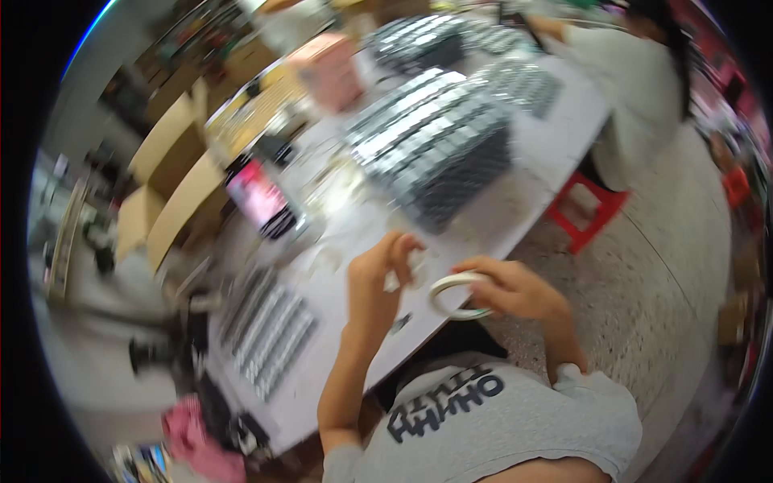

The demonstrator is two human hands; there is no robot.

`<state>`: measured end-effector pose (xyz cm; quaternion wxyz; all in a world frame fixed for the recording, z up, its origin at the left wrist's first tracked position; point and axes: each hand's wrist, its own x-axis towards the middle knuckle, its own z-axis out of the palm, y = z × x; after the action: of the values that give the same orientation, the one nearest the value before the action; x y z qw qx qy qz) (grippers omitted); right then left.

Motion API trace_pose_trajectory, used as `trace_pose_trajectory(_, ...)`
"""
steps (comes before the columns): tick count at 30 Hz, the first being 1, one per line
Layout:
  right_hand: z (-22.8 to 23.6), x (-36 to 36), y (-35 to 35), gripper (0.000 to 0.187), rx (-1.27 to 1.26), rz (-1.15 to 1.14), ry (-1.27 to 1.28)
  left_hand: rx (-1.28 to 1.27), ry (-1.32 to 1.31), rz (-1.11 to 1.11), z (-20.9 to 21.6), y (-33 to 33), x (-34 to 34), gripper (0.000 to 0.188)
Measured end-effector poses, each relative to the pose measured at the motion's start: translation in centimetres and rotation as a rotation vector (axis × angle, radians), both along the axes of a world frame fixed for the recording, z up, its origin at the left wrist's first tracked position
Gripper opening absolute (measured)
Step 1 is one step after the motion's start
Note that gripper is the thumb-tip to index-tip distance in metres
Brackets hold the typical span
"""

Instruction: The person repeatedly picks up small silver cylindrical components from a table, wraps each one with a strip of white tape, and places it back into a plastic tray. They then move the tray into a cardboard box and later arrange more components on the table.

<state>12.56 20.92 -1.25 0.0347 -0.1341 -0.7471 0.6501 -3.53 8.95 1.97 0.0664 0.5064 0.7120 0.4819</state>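
My right hand (523,291) is closed on a roll of pale tape (449,282), held by its rim just past the near edge of the white table. My left hand (380,270) is raised over the table, to the left of the roll. Its fingers are curled together around a small whitish bit that is too blurred to name. Beyond both hands sits a large stack of silvery-grey packed trays (439,149). A flatter batch of similar grey strips (270,334) lies on the table to the left of my left forearm.
A phone with a pink lit screen (259,197) lies beside an open cardboard box (181,173). A pink box (326,72) and another wrapped stack (419,40) stand farther back. On the right are a red stool (586,211) and another person in a light top (632,76).
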Motion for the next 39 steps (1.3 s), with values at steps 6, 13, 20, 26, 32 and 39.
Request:
trace_pose_trajectory(6, -4.0, -4.9, -0.1, 0.032, 0.72, -0.135, 0.365, -0.022, 0.087, 0.075, -1.4, 2.6, 0.0, 0.014)
trace_pose_trajectory(13, -5.5, -8.0, -3.1, 0.022, 0.622, -0.485, 0.469, 0.07, 0.119, 0.088, -2.6, 4.0, -0.1, 0.01)
trace_pose_trajectory(20, -6.2, -7.5, -1.4, 0.018, 0.344, -0.344, 0.503, -0.103, -0.201, -0.084, -2.1, 0.1, -2.8, 0.004)
trace_pose_trajectory(26, -4.6, -6.9, -1.2, 0.023, 0.215, -0.16, 0.44, -0.148, -0.198, -0.062, -1.6, -1.5, -3.9, 0.01)
trace_pose_trajectory(32, -3.7, -6.4, -0.4, 0.025, 0.321, -0.089, 0.416, -0.124, -0.087, -0.004, -0.5, -1.9, -3.0, 0.008)
trace_pose_trajectory(39, -1.7, -6.6, 0.4, 0.025, -0.238, 0.232, 0.292, -0.128, -0.008, 0.007, 1.1, -3.6, -2.7, 0.003)
